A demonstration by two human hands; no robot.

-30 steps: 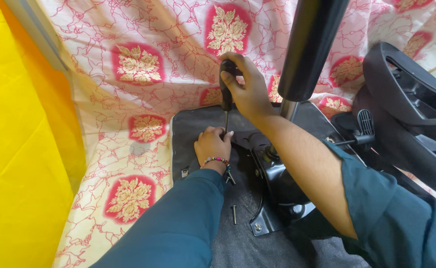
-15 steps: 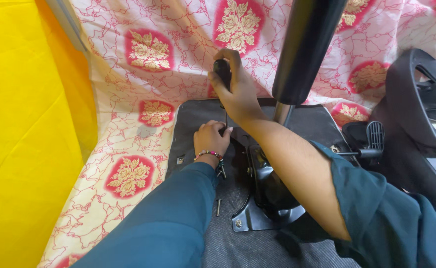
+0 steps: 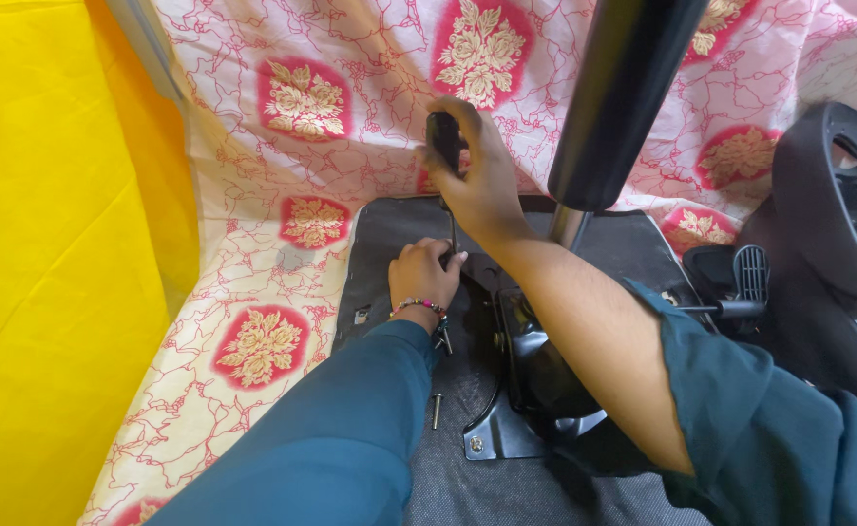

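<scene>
Right hand [image 3: 475, 180] clamped on the stiff, light screwdriver [image 3: 445, 146] handle above the metal bracket [image 3: 506, 429]; left hand [image 3: 424, 273] apparently pinches its tip, steadying.

Patterned cloth [image 3: 253, 282] (under dark seat base [image 3: 389, 229])

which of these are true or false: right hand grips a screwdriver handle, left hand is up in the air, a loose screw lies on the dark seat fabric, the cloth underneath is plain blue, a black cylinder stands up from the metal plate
1. The right hand grips a screwdriver handle: true.
2. The left hand is up in the air: false, it rests low by the screwdriver's tip on the dark seat base.
3. A loose screw lies on the dark fabric: true.
4. The cloth underneath is plain blue: false, it is pale with red flower patches.
5. A black cylinder rises from the metal plate: true.
</scene>
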